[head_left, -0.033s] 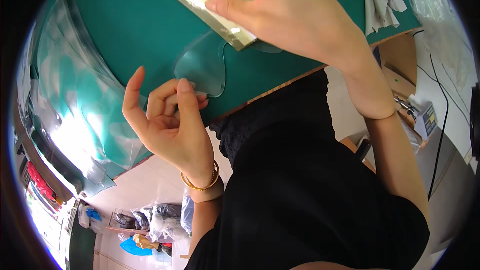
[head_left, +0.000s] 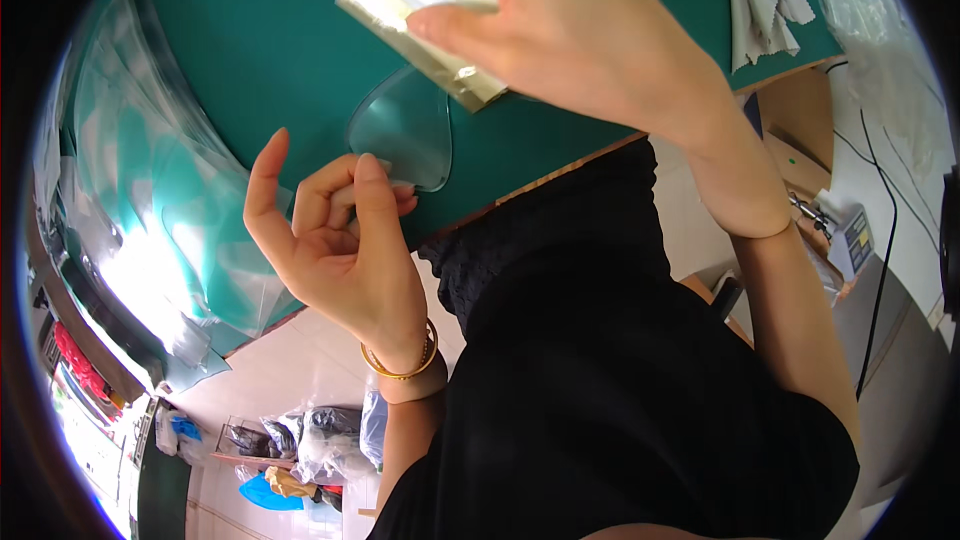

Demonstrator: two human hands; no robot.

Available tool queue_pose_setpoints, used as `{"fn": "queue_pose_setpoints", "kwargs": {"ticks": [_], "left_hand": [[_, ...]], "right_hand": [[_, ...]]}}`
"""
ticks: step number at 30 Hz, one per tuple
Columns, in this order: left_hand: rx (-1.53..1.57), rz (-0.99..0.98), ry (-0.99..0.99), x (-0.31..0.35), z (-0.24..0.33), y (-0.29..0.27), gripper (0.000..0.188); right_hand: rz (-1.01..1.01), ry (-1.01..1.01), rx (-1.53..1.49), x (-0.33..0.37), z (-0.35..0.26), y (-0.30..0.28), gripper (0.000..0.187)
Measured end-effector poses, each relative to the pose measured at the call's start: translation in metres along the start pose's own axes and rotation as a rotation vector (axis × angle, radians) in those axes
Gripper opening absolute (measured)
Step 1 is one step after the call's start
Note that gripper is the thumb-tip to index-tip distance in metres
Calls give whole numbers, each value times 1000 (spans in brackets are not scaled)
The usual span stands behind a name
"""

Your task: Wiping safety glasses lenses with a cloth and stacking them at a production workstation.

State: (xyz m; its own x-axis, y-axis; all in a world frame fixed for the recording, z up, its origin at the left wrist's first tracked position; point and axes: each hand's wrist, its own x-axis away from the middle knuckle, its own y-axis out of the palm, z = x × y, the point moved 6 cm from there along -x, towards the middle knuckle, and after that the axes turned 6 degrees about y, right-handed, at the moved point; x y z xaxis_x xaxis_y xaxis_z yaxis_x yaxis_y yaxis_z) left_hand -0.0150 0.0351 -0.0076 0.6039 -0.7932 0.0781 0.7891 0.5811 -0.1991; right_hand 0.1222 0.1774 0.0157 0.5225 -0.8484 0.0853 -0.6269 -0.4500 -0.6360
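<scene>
A clear, thin lens-shaped plastic piece (head_left: 405, 130) with rounded edges lies over the green table top. My left hand (head_left: 345, 240) pinches its near left edge between thumb and fingers, one finger raised away. Above, my right hand (head_left: 580, 30) grips a shiny, pale yellow, flat-sided block (head_left: 415, 15) that looks film-wrapped; its exact kind I cannot make out. Its lower corner covers the far right part of the clear piece. Whether the block presses on that piece, I cannot tell. The right fingertips are hidden behind the hand; only the thumb shows on the block.
A stack of clear plastic sheets or bags (head_left: 170, 180) covers the left of the green table (head_left: 240, 50). At the right lies a grey cloth (head_left: 765, 15) with zigzag edges, beside clear plastic film (head_left: 875, 30). The table's wooden edge (head_left: 560, 172) runs close to my body.
My right hand has shifted slightly left and nearer with the block, covering a bit more of the clear piece. My left hand has hardly moved.
</scene>
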Motion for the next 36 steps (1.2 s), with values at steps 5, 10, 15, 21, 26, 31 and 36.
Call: {"fn": "queue_pose_setpoints", "kwargs": {"ticks": [5,10,15,21,26,31,36], "left_hand": [[58,-53,15,-2,0,1,53],[-31,-107,-25,-1,6,-1,60],[-31,-154,-32,-2,7,-1,62],[-124,-147,45,0,11,-4,61],[-207,-119,64,5,14,-13,56],[-177,-91,48,6,13,-27,51],[-240,-55,132,2,33,-45,46]], "right_hand": [[88,-111,123,10,-14,15,36],[-9,-136,88,15,-19,31,31],[36,-53,94,9,-13,19,33],[14,-105,68,16,-21,35,31],[-12,-127,56,19,-26,40,32],[-85,-87,110,18,-31,50,47],[1,-66,54,16,-15,24,45]]}}
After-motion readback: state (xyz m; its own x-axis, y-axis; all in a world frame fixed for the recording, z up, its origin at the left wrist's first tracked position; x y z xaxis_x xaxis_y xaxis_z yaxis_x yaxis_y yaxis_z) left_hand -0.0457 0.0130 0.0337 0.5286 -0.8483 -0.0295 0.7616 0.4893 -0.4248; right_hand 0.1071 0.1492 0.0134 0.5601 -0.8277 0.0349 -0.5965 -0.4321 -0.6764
